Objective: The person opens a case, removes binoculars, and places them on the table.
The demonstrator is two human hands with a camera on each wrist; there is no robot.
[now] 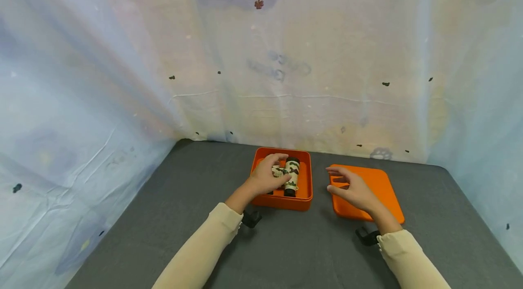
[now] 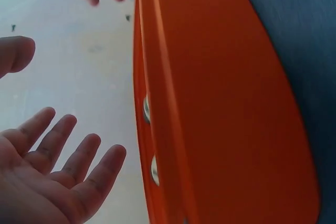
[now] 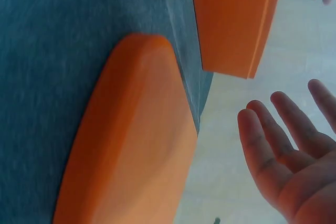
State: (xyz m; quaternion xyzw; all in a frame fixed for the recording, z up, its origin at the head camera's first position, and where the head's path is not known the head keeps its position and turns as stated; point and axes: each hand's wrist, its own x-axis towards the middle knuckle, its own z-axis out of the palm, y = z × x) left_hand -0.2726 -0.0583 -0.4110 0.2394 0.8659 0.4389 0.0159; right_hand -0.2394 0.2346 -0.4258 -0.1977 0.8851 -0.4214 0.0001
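A pair of camouflage-patterned binoculars (image 1: 292, 172) lies inside an orange box (image 1: 282, 202), partly hidden behind my left hand (image 1: 266, 175). That hand hovers over the box's left side, thumb and fingers apart. In the left wrist view its loosely extended fingers (image 2: 102, 174) hold nothing, beside the box's wall (image 2: 236, 98). To the right, an orange lid (image 1: 380, 184) lies flat on the table. My right hand (image 1: 354, 191) hangs above the lid's left part, fingers spread and holding nothing; the right wrist view shows its fingers (image 3: 260, 145) clear of the lid (image 3: 147, 150).
Box and lid stand side by side on a dark grey table (image 1: 175, 216), with a gap between them. A pale patterned curtain (image 1: 327, 53) rises behind the table and along its sides. A black strap mount (image 1: 250, 219) sits under each wrist.
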